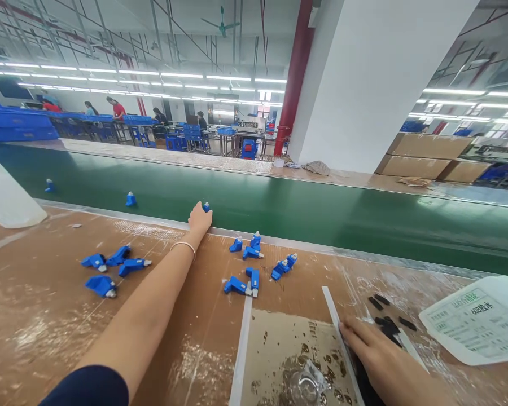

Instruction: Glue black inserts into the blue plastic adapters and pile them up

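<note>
My left hand (200, 218) reaches out to the green conveyor belt (279, 197), its fingers closed round a small blue plastic part with a light grey tip (206, 207). Two similar blue parts, one mid-left (130, 199) and one farther left (49, 185), stand on the belt. More blue parts lie on the table, in a group left of my forearm (101, 286) and another to its right (237, 285). My right hand (383, 358) lies low on the table with fingers stretched out, fingertips by a white tape strip (332, 307). Something black (366, 380) shows partly under it.
Small black strips (407, 323) lie beside a white labelled jug (478, 321) at right. A taped, stained sheet (275, 349) bears a clear round dish (305, 389). Another white container (8, 197) is at left. Behind the belt stand a white pillar (355, 84) and cartons (427, 145); people work far off.
</note>
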Motion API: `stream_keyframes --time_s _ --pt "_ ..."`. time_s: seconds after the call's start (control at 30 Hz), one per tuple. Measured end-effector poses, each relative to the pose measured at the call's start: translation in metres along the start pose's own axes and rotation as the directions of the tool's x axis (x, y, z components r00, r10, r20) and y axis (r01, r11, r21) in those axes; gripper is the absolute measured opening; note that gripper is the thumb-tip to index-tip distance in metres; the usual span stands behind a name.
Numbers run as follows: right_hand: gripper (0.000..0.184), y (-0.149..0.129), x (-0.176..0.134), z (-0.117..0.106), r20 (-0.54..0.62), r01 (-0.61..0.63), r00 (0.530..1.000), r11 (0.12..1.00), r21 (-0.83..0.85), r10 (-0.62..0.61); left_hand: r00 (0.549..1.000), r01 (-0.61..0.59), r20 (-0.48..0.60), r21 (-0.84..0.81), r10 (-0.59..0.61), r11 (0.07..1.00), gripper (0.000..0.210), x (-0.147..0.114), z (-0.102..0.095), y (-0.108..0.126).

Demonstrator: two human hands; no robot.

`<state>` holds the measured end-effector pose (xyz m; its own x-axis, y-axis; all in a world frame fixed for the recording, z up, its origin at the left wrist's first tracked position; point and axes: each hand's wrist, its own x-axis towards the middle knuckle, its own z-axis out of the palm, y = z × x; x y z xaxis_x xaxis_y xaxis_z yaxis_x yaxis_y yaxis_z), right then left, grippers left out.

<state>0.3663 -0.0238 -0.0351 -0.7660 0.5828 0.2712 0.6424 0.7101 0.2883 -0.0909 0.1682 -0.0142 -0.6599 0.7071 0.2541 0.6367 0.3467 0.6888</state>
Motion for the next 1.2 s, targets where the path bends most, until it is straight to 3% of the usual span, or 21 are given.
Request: stream_keyframes --time_s 0.13,0.33,0.47,0.63,0.73,0.83,0.93,1.0,1.2 --pt "0.058 -0.007 -0.003 0.003 -0.010 0.060 0.998 0.992 -0.107 -0.061 0.998 0.000 0.068 -0.054 0.003 0.999 0.036 0.012 0.001 0.002" --pt "0.049 -0.009 0.004 -0.007 0.098 -0.126 0.989 0.981 0.146 0.112 0.997 -0.011 0.073 -0.284 0.033 0.959 0.031 -0.009 -0.009 0.011" --pt "0.029 -0.003 0.015 -0.025 0.212 -0.251 0.957 0.934 0.253 0.199 0.999 -0.013 0.037 -0.490 0.036 0.871 0.026 -0.059 -0.023 0.024" --pt "0.019 0.005 0.023 -0.039 0.323 -0.370 0.910 0.859 0.353 0.259 0.979 0.013 0.156 -0.680 0.128 0.733 0.023 -0.166 -0.061 0.039" --pt "0.017 0.007 0.027 -0.041 0.351 -0.411 0.893 0.829 0.378 0.283 0.916 0.102 0.334 -0.731 0.224 0.674 0.028 -0.233 -0.090 0.038" --pt "0.014 0.007 0.029 -0.042 0.358 -0.440 0.883 0.800 0.408 0.304 0.756 0.331 0.583 -0.732 0.297 0.596 0.029 -0.279 -0.109 0.029" --pt "0.013 0.007 0.028 -0.043 0.333 -0.439 0.891 0.777 0.451 0.309 0.628 0.447 0.711 -0.661 0.315 0.603 0.029 -0.297 -0.114 0.022" --pt "0.014 0.007 0.026 -0.044 0.306 -0.420 0.903 0.778 0.468 0.303 0.587 0.474 0.741 -0.641 0.325 0.604 0.029 -0.299 -0.112 0.020" --pt "0.024 0.009 0.017 -0.036 0.236 -0.316 0.944 0.846 0.430 0.232 0.550 0.497 0.756 -0.638 0.355 0.588 0.028 -0.296 -0.109 0.022"
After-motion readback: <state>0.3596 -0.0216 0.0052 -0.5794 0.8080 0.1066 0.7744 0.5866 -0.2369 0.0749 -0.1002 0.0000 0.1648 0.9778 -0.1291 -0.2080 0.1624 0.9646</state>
